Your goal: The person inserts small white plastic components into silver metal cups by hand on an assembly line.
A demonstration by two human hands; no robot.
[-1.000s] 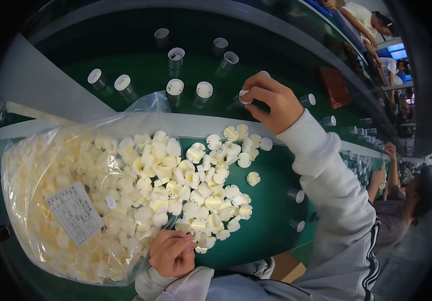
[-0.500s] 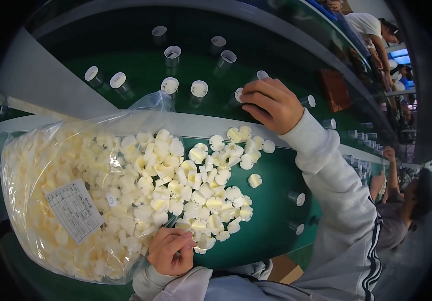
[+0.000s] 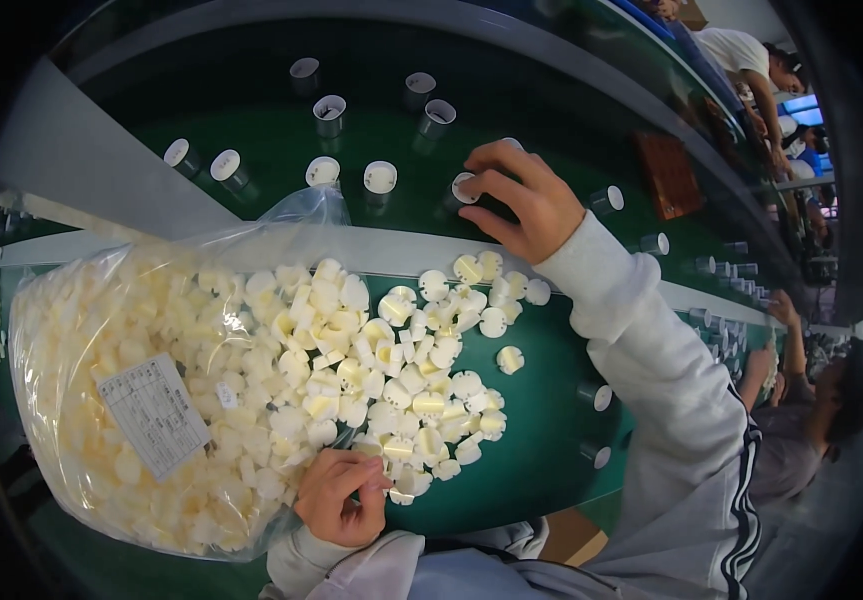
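Note:
My right hand (image 3: 526,200) reaches over the dark green belt, its fingers apart beside a small grey cup (image 3: 457,198) with a white top. The fingertips are at the cup's right edge; whether they touch it is hard to tell. Another cup is mostly hidden behind this hand. Down at the near side, my left hand (image 3: 343,497) has thumb and fingers pinched together at the edge of a pile of small cream-white plastic pieces (image 3: 406,400). What lies between those fingertips is too small to make out. The pile spills from a large clear plastic bag (image 3: 141,330) with a paper label (image 3: 154,415).
Several grey cups stand on the belt (image 3: 251,110), some white-topped, including a hollow-looking one (image 3: 329,116). A grey rail (image 3: 401,251) separates belt and green worktop (image 3: 541,440). Two cups lie at the worktop's right. A reddish-brown block (image 3: 667,176) sits farther right. Other people work beyond.
The cups on the belt have shifted left. My right hand has moved slightly left along with its cup, and its fingers have spread. My left hand has hardly moved.

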